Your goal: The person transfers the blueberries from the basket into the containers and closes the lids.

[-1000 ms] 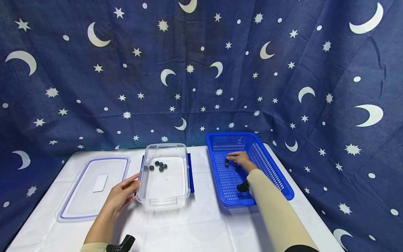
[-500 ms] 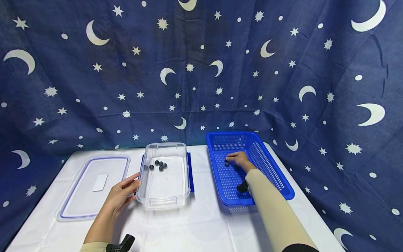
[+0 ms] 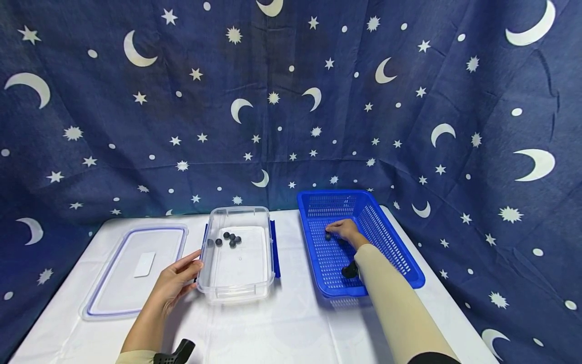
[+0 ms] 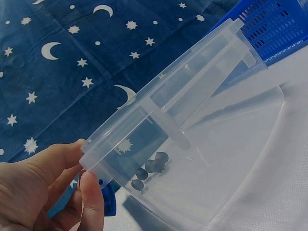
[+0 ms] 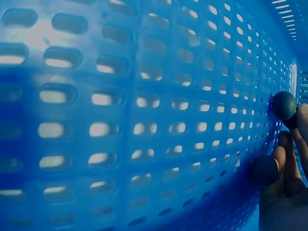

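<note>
At the table's left-centre stands a clear plastic storage box (image 3: pixel 241 273) with several small dark balls (image 3: pixel 232 237) lying inside towards its back left. My left hand (image 3: pixel 177 278) holds the box's left wall; the left wrist view shows its thumb (image 4: pixel 91 192) and fingers at the rim, near a blue latch (image 4: pixel 109 198). Down in the blue basket (image 3: pixel 320 283), my right hand (image 3: pixel 347 231) has its fingertips around a dark ball, mostly hidden by the fingers. Another dark ball (image 5: pixel 284 106) sits just beyond those fingertips, and one more (image 5: pixel 264 169) is near the lower fingers.
A clear lid (image 3: pixel 113 288) with a blue seal lies flat left of the box, bearing a white label (image 3: pixel 144 264). Blue latches (image 3: pixel 275 250) hang at the box's sides. A star-and-moon curtain (image 3: pixel 291 101) closes off the back and right of the white table (image 3: pixel 291 323).
My right hand has moved slightly left and its fingers now cover the upper of two balls seen there earlier. My left hand and the box stay in place.
</note>
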A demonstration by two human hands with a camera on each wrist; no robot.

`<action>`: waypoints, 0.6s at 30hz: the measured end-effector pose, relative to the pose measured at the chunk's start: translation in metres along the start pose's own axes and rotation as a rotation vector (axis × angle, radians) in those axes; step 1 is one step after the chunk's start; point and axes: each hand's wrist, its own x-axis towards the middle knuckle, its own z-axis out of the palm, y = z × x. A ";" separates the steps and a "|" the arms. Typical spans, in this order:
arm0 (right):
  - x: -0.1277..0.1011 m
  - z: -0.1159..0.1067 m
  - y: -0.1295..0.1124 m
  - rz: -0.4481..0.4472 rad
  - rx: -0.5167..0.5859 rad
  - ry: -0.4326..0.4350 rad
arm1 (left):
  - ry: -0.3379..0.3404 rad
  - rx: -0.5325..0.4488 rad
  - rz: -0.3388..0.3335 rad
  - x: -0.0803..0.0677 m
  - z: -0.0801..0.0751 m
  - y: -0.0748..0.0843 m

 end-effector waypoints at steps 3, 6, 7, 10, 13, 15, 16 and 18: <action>0.002 -0.001 0.000 0.008 0.089 0.025 | -0.002 -0.004 0.000 0.000 0.000 0.000; 0.004 -0.003 -0.003 0.031 0.209 0.044 | -0.002 -0.001 0.001 0.000 0.000 0.000; 0.004 -0.004 -0.005 0.037 0.248 0.048 | -0.002 0.000 0.001 0.000 0.000 0.000; 0.003 -0.007 -0.012 0.045 0.338 0.052 | 0.000 0.007 -0.003 0.000 0.000 -0.001; 0.001 -0.008 -0.020 0.032 0.376 0.051 | 0.002 0.011 -0.008 0.001 0.000 -0.001; 0.001 -0.009 -0.024 0.025 0.387 0.048 | 0.002 0.013 -0.013 0.001 -0.001 -0.001; 0.001 -0.010 -0.025 0.023 0.385 0.048 | 0.001 0.012 -0.015 0.001 -0.001 -0.001; 0.001 -0.011 -0.028 0.018 0.386 0.047 | 0.000 0.010 -0.017 0.001 -0.001 -0.001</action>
